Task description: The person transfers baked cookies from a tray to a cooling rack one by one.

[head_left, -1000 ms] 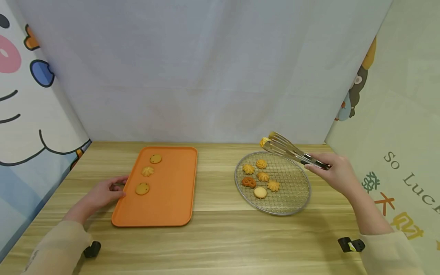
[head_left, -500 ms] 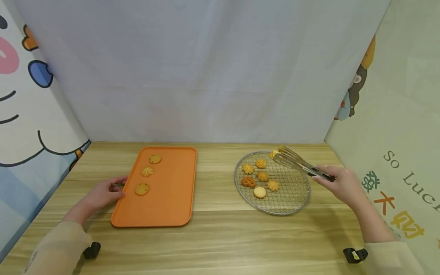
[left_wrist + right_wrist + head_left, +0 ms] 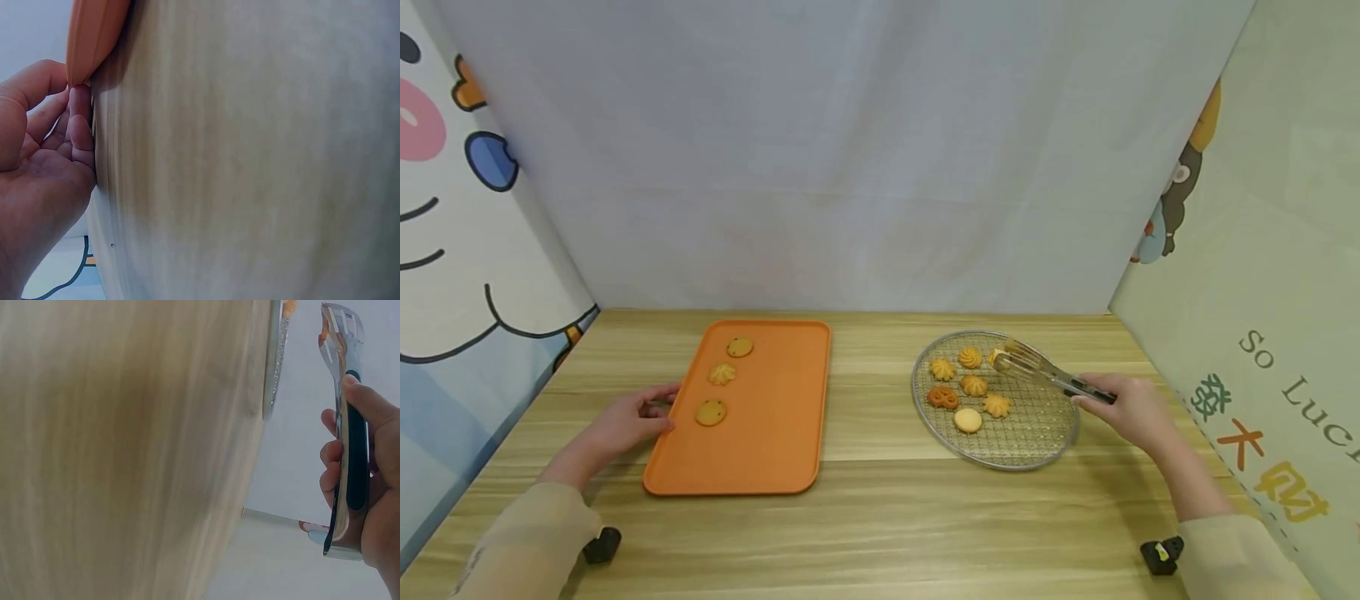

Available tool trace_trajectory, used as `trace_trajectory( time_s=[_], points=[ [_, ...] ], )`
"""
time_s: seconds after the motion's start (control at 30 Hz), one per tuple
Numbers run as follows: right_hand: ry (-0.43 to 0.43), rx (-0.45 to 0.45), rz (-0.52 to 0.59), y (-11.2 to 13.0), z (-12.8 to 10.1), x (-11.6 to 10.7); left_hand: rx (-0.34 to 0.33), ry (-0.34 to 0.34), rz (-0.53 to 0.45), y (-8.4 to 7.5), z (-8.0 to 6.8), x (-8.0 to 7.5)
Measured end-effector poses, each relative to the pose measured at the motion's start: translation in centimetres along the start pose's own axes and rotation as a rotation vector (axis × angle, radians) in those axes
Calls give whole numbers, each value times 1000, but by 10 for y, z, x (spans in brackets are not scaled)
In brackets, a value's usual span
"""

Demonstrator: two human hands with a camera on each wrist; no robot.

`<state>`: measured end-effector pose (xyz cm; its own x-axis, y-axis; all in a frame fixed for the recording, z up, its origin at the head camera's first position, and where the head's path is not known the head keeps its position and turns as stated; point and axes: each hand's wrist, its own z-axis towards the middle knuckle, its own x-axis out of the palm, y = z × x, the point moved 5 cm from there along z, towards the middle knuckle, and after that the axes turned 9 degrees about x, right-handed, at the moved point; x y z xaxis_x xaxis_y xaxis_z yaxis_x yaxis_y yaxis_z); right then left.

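While a small yellow cookie (image 3: 996, 357) is pinched between the tips of the metal tongs (image 3: 1037, 369), it is held low over the far part of the round wire rack (image 3: 1045, 433), just beside a swirled cookie (image 3: 969, 357) lying there. The black-handled tongs are gripped by the right hand (image 3: 1131, 408), whose fingers are curled round the handles at the rack's right rim. Four more cookies (image 3: 967, 419) are spread over the left half of the mesh. Well apart to the left, an orange tray (image 3: 775, 433) is laid on the wooden table (image 3: 880, 517), and three cookies (image 3: 711, 412) are lined up near its left side. The tray's left edge is touched by the left hand (image 3: 625, 421), whose fingers are loosely bent against the rim and grasp nothing.
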<state>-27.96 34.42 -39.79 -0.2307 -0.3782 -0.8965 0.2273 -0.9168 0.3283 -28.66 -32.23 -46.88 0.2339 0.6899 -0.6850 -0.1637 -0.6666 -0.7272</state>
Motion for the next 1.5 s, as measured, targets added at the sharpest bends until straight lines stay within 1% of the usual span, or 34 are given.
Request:
trace_trajectory(
  time_s=[0.2, 0.4, 0.63, 0.87, 1.03, 1.27, 1.5],
  points=[
    [91, 60, -43, -2, 6, 6, -5, 0, 3, 0, -1, -1],
    [127, 69, -92, -2, 11, 10, -6, 3, -10, 1, -1, -1],
    [134, 83, -101, -2, 15, 14, 1, -5, 3, 1, -1, -1],
    [141, 100, -141, -4, 14, 16, 4, -5, -5, 0, -2, -1],
    [133, 97, -124, -2, 13, 14, -1, 0, -13, -2, -2, -1],
    [134, 115, -94, 0, 10, 9, 10, 0, -13, -1, -1, -2],
    [108, 95, -77, 9, 10, 3, 19, -10, -21, 1, -1, -1]
  ],
)
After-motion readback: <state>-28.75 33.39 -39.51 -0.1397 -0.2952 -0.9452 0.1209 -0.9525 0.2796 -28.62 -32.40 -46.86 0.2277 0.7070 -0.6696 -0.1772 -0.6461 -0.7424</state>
